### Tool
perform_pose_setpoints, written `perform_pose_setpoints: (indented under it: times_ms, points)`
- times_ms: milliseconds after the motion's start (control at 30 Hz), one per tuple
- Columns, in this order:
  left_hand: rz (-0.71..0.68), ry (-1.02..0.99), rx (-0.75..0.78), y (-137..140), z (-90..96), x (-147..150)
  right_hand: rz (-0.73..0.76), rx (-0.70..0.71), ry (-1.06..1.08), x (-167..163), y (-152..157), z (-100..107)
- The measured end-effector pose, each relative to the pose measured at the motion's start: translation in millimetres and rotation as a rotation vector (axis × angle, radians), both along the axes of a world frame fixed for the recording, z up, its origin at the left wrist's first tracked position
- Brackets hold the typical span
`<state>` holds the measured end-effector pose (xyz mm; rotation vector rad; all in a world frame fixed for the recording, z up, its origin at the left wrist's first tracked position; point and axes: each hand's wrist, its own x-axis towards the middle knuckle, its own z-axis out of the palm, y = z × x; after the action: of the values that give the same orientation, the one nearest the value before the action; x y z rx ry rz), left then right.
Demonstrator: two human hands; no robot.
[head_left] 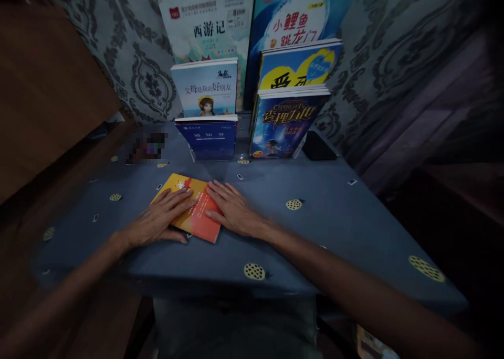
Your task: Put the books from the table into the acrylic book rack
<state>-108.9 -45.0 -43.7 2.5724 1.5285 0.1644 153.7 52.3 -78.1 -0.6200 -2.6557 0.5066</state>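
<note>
An orange and yellow book [197,212] lies closed on the table, turned at a slant, close to the front edge. Flat across its left part rests my left hand [167,214], fingers stretched out and the thumb low by the near edge. My right hand [232,207] lies over the book's right side, fingers extended towards its top edge and the thumb on the cover. Neither hand is wrapped round the book. Parts of the cover are hidden under both hands.
Books stand upright in two tiered rows behind: a dark blue booklet [210,140] at the left front, a blue storybook [281,123] at the right front. A black flat object [318,146] lies to their right. A pineapple-patterned cloth [334,217] covers the table; a patterned curtain [151,78] hangs behind.
</note>
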Motion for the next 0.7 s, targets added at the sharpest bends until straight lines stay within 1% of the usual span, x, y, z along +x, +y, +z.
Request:
perform_pose_setpoints:
  times_ms: [167, 367, 500, 600, 700]
  points:
    - [-0.036, 0.067, -0.022, -0.6, 3.1, 1.2, -0.002, -0.030, 0.003, -0.1, 1.3, 3.1]
    - [0.010, 0.003, 0.004, -10.0, 0.0, 4.4, 0.010, -0.100, 0.037, 0.2, 5.4, 9.9]
    - [0.046, 0.006, 0.073, -14.0, 3.1, 11.8, 0.027, -0.205, 0.095, 0.9, 12.9, 13.6]
    - [0.089, 0.025, 0.128, -15.4, 12.5, 24.1, 0.059, -0.319, 0.211, 4.5, 21.5, 15.9]
    - [0.175, -0.009, 0.187, -17.8, 25.4, 39.1, 0.057, -0.459, 0.323, 10.5, 30.1, 16.7]
